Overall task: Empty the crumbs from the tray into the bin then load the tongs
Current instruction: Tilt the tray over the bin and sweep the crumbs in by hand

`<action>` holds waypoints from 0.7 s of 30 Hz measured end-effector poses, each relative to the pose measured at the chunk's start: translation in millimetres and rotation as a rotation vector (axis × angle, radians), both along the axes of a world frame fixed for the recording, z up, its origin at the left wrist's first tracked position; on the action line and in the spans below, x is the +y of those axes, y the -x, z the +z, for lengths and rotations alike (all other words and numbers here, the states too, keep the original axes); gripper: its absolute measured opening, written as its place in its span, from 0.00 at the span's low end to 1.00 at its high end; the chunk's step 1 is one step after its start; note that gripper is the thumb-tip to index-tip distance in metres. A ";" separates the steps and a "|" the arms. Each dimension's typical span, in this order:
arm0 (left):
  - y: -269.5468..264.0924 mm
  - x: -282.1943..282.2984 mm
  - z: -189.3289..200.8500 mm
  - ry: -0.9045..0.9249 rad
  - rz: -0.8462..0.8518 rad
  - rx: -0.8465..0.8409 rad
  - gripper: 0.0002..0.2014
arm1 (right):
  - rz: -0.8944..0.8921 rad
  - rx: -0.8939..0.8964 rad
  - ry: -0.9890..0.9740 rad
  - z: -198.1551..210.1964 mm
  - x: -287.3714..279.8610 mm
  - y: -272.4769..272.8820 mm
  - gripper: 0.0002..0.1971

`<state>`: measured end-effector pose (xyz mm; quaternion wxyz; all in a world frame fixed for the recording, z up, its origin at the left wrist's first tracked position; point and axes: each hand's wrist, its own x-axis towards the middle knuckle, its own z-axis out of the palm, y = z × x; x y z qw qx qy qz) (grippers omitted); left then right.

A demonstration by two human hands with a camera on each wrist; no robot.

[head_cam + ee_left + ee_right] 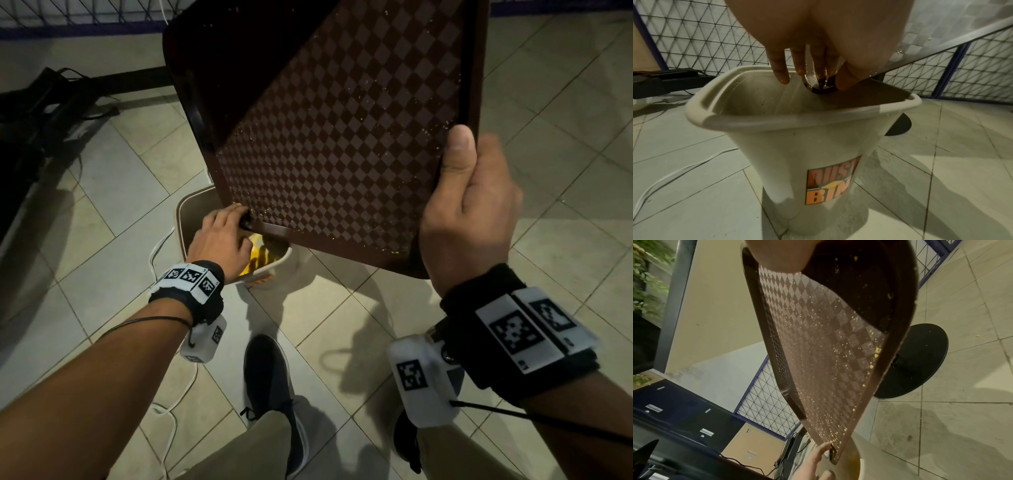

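Observation:
A dark brown checkered tray (335, 137) is tilted steeply, its lowest corner over the beige bin (191, 209) on the floor. Small yellow crumbs (838, 369) cling to the tray (818, 345). My left hand (226, 236) pinches the low corner of the tray (920, 48) just above the bin (797, 129) opening, thumb on one side and fingers (780, 71) on the other. My right hand (469, 205) grips the tray's upper right edge, thumb on the patterned face. Yellow crumbs (257, 258) lie inside the bin. No tongs are visible.
Tiled floor (548, 192) all around. A black round table base (916, 360) stands behind the bin. A wire mesh fence (694, 35) runs along the back, dark gear (37, 113) lies at the left, and a white cable (164, 404) trails across the tiles by my shoes (270, 387).

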<state>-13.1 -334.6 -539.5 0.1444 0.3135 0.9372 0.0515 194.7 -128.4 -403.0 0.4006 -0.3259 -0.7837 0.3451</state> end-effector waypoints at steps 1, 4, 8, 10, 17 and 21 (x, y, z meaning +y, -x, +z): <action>-0.2 0.4 -1.3 0.027 -0.027 -0.022 0.32 | -0.001 0.001 -0.003 0.4 0.0 0.1 0.11; -0.9 -0.6 -5.6 0.143 -0.107 -0.062 0.35 | -0.001 0.005 -0.018 1.5 1.3 -0.3 0.11; 3.3 -5.7 -3.9 0.295 -0.195 -0.012 0.34 | 0.003 -0.015 -0.016 0.7 3.4 -2.9 0.12; 6.2 -10.1 -0.7 0.360 -0.194 0.029 0.29 | -0.004 -0.028 -0.019 1.1 3.3 -3.9 0.12; 4.2 -10.5 10.5 0.122 -0.072 0.139 0.32 | -0.037 0.001 -0.023 7.0 5.8 -3.4 0.11; 4.4 -2.8 7.8 0.200 -0.089 0.092 0.37 | -0.034 0.003 -0.040 7.3 2.9 -3.6 0.10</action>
